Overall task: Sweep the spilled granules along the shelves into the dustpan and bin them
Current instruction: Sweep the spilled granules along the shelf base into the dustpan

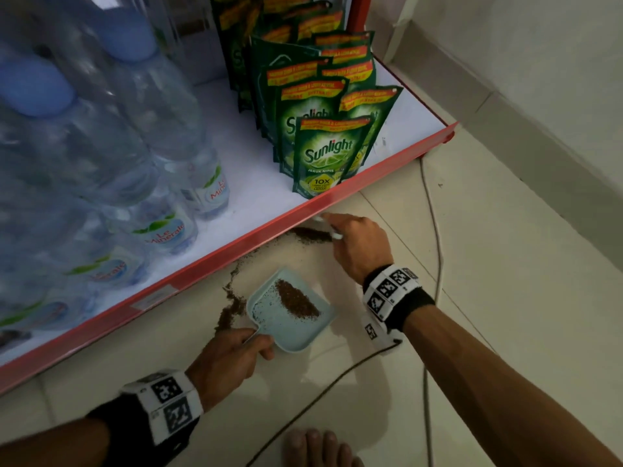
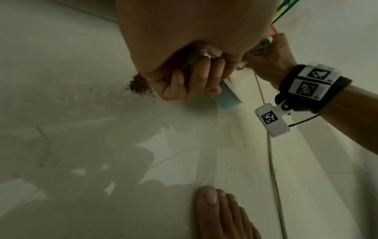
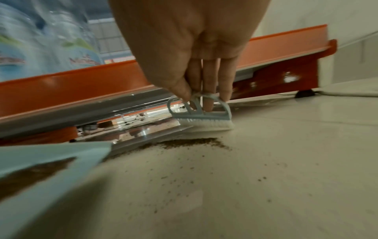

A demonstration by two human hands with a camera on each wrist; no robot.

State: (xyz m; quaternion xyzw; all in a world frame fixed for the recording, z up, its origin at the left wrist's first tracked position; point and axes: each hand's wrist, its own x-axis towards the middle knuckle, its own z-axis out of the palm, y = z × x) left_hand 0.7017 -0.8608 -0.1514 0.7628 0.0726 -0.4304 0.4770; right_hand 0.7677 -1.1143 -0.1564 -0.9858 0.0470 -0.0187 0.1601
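Granules (image 1: 312,234), brown, lie in a streak on the floor tiles (image 1: 488,264) along the red shelf edge (image 1: 236,242); a second trail (image 1: 232,303) curves left of the dustpan (image 1: 290,315), which already holds a heap. Right hand (image 1: 360,246) pinches the small brush (image 3: 204,117), bristles down just beyond the streak's far end. Left hand (image 1: 229,362) grips the dustpan handle. The streak's long axis runs from brush toward pan, so the right hand is nearer.

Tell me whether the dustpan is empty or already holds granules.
Partly filled: the dustpan held by the left hand carries a brown streak of granules; more lie on the floor.
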